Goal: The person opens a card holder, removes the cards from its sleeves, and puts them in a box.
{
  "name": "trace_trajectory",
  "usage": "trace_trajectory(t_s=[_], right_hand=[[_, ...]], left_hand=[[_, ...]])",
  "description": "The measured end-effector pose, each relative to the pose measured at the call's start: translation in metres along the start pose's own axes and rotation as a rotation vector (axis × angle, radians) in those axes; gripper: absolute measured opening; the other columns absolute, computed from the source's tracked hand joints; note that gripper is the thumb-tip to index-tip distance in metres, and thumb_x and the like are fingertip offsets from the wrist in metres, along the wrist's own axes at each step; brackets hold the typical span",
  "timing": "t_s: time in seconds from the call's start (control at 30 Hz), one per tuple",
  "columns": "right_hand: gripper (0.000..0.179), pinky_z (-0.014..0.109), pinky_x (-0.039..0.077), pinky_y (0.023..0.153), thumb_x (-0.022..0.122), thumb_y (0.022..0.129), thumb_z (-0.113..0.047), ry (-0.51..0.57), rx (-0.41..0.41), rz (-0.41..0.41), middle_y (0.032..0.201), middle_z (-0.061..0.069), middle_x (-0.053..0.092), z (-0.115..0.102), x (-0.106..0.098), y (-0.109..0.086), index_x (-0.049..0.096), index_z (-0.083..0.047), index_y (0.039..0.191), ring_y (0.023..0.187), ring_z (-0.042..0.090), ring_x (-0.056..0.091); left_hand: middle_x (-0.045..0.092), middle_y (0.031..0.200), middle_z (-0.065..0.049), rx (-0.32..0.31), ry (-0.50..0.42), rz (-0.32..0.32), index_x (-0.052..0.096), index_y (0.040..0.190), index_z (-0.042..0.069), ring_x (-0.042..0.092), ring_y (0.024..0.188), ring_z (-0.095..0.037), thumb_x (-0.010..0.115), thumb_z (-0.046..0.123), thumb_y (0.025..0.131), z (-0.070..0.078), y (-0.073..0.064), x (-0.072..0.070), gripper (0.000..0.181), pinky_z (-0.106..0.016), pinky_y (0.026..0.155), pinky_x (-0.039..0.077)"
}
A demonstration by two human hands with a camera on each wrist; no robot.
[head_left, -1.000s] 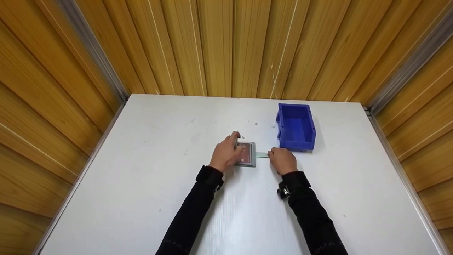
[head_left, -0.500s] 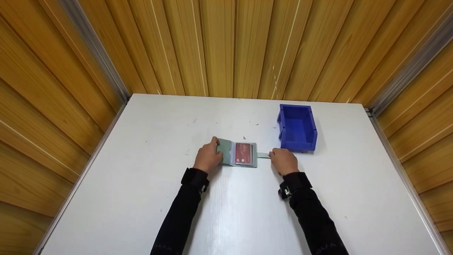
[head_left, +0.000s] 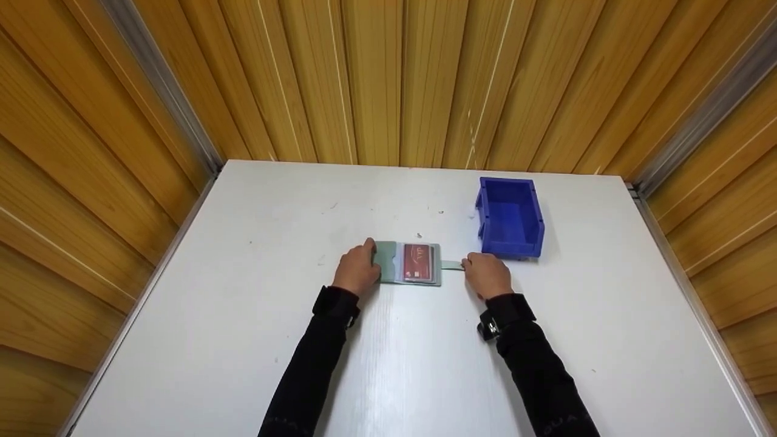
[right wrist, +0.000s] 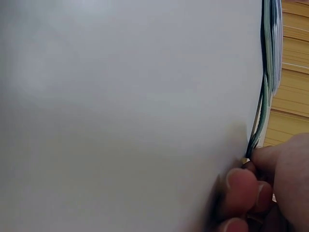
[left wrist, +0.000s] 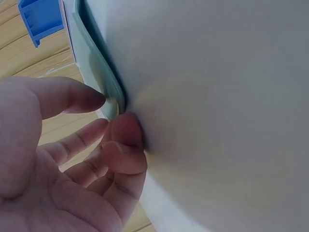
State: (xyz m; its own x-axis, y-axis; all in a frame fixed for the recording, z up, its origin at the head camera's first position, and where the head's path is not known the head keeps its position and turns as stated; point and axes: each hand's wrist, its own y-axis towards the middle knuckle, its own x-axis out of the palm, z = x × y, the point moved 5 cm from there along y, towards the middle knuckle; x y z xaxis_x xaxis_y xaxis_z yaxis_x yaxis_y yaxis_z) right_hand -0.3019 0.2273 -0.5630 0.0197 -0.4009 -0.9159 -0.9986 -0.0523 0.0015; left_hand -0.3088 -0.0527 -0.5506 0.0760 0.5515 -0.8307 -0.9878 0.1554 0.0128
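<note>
A light green card holder [head_left: 386,262] lies opened out on the white table in the head view. Its right side shows a red card [head_left: 416,262] in a clear sleeve. At its left edge, my left hand [head_left: 356,267] pinches the cover between thumb and fingers; the left wrist view shows this green edge [left wrist: 99,63] at the fingertips. My right hand [head_left: 487,275] pinches the end of the narrow green strap [head_left: 451,265] that sticks out to the right. In the right wrist view the strap [right wrist: 263,111] runs into the fingers, and its tip is hidden.
A blue plastic bin [head_left: 510,220] stands just beyond my right hand. Small scraps [head_left: 419,235] lie on the white table [head_left: 291,212]. Wood-patterned panels [head_left: 425,85] rise at the back and both sides.
My left hand has moved left from over the red card, swinging the green cover open and lowering it flat. My right hand has stayed on the strap.
</note>
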Motion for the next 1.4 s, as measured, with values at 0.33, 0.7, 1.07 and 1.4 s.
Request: trace_trajectory(t_s=[0.33, 0.7, 1.07, 1.4], right_hand=[[0.023, 0.042, 0.046, 0.06, 0.07, 0.097, -0.017, 0.1, -0.135, 0.096, 0.068, 0.009, 0.061, -0.018, -0.005, 0.001, 0.063, -0.007, 0.118, 0.063, 0.027, 0.059], [0.083, 0.054, 0.048, 0.106, 0.071, 0.094, -0.054, 0.057, -0.199, -0.286, 0.134, 0.019, 0.066, -0.035, 0.014, 0.004, 0.034, -0.026, 0.163, 0.122, 0.036, 0.062], [0.086, 0.058, 0.042, 0.113, 0.07, 0.094, -0.056, 0.044, -0.222, -0.325, 0.152, 0.025, 0.052, -0.038, 0.018, 0.009, 0.033, -0.024, 0.164, 0.137, 0.046, 0.053], [0.085, 0.055, 0.044, 0.112, 0.074, 0.092, -0.054, 0.088, -0.23, -0.318, 0.152, 0.024, 0.052, -0.037, 0.016, 0.007, 0.035, -0.024, 0.163, 0.136, 0.043, 0.055]], left_hand=[[0.069, 0.103, -0.018, 0.123, 0.035, 0.063, 0.067, 0.11, -0.002, 0.07, 0.095, -0.036, 0.066, -0.012, 0.088, 0.017, 0.001, 0.003, 0.024, -0.046, 0.085, 0.057], [0.069, 0.101, -0.013, 0.122, -0.044, -0.005, 0.072, 0.109, 0.002, 0.066, 0.091, -0.029, 0.064, -0.007, 0.093, 0.031, 0.004, 0.016, 0.02, -0.043, 0.085, 0.055], [0.061, 0.077, -0.006, -0.092, -0.119, -0.031, 0.058, 0.074, 0.01, 0.053, 0.069, -0.019, 0.055, 0.019, 0.102, 0.035, 0.015, 0.03, 0.029, -0.039, 0.068, 0.049], [0.069, 0.086, -0.006, -0.104, -0.102, -0.086, 0.07, 0.088, 0.01, 0.056, 0.076, -0.018, 0.056, 0.026, 0.103, 0.038, 0.015, 0.03, 0.026, -0.035, 0.068, 0.045]])
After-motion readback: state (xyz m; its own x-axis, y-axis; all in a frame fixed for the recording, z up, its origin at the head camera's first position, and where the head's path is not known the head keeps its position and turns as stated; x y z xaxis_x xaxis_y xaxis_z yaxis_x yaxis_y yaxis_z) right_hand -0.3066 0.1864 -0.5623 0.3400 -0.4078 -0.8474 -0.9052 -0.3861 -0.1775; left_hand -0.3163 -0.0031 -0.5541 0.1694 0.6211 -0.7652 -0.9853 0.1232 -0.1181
